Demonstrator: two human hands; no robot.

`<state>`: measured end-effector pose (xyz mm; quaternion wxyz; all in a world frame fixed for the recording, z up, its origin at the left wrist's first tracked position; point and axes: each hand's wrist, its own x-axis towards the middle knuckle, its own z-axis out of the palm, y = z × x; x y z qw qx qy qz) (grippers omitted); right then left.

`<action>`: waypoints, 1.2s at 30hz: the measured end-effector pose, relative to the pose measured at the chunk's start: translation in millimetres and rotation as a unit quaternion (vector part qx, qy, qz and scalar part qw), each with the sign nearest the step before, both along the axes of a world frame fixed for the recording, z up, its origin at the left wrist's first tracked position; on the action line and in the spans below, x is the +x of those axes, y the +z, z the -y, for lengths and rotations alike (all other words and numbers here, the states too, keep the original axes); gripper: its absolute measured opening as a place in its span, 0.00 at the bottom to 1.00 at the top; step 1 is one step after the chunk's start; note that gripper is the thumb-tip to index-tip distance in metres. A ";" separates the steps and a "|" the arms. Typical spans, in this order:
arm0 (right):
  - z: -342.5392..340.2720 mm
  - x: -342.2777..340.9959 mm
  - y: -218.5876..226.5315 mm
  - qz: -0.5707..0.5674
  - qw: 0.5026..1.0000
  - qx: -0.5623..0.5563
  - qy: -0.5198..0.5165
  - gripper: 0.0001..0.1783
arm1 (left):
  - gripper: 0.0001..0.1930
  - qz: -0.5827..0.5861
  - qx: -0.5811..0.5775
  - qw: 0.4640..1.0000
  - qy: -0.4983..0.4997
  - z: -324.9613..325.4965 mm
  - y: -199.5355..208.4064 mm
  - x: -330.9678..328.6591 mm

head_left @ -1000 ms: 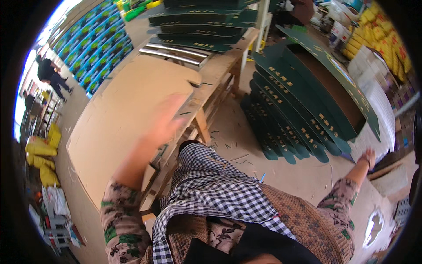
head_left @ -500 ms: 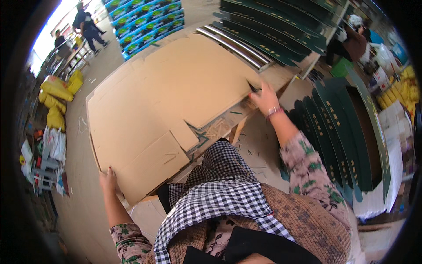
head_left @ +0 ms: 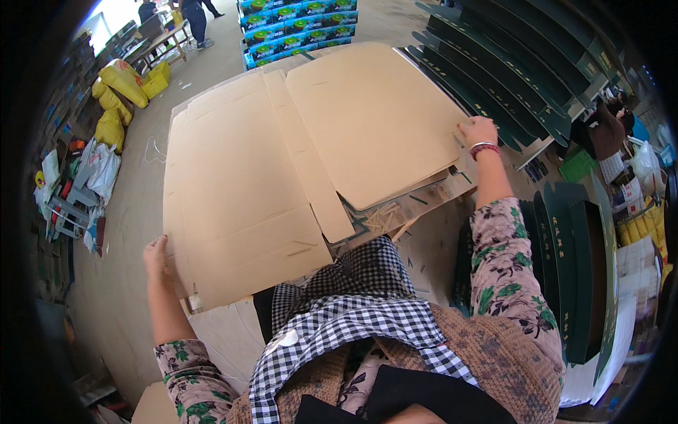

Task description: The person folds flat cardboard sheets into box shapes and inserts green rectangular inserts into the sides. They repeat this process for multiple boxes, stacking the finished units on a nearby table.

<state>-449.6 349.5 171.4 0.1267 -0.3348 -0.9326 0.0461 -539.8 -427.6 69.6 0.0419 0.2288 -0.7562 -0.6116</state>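
Note:
A large flat brown cardboard box blank with fold creases and cut slots lies across a work table in front of me. My left hand is at its near left edge, with the fingers curled against the cardboard. At the far right edge, my right hand grips the board between thumb and fingers, the wrist wearing a bracelet. Another cardboard layer shows under the right-hand panel. Thin cardboard offcuts are scattered on the bare table strip along the near side.
Dark green box blanks are stacked beyond the table, with more green boxes standing at my right. Blue printed cartons are piled behind. Yellow sacks lie on the floor at left. People are at the far left and far right.
The blank has shifted slightly on the table, and its long crease strip now shows clearly. My right hand has moved up and right along its edge; my left hand has moved slightly left.

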 end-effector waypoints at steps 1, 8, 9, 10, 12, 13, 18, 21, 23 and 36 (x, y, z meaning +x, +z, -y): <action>0.8 -0.8 8.5 -0.050 0.999 0.006 -0.003 0.26 | 0.10 0.004 -0.006 1.000 -0.010 0.6 9.9 1.7; 36.0 11.8 59.5 -0.189 0.978 -0.028 0.082 0.24 | 0.09 0.014 0.045 0.992 -0.117 -16.6 50.7 19.4; 46.0 19.6 70.0 -0.237 0.964 -0.076 0.091 0.23 | 0.08 0.003 0.068 0.990 -0.126 -20.0 51.8 24.7; 56.8 30.3 80.8 -0.338 0.910 -0.202 0.129 0.24 | 0.08 -0.010 0.110 0.982 -0.154 -23.6 52.2 29.6; 82.1 57.9 92.1 -0.486 0.747 -0.395 0.224 0.30 | 0.09 -0.014 0.039 0.988 -0.152 -33.0 49.4 40.1; 96.6 72.9 87.9 -0.521 0.635 -0.464 0.332 0.35 | 0.09 -0.027 0.023 0.987 -0.158 -39.1 45.9 44.6; 157.8 76.4 -35.9 -0.393 0.528 -0.677 0.330 0.43 | 0.11 0.027 -0.233 0.950 -0.205 -94.1 5.0 50.1; 164.3 59.1 -106.4 -0.313 0.607 -0.696 0.223 0.33 | 0.13 -0.083 -0.380 0.897 -0.211 -126.1 -9.9 45.5; 171.8 53.5 -119.1 -0.308 0.730 -0.549 0.265 0.25 | 0.13 -0.123 -0.439 0.866 -0.206 -148.1 -6.1 46.2; 176.0 34.9 -76.5 -0.130 0.854 -0.379 0.332 0.27 | 0.32 -0.145 -0.284 0.782 -0.535 -173.4 54.7 58.4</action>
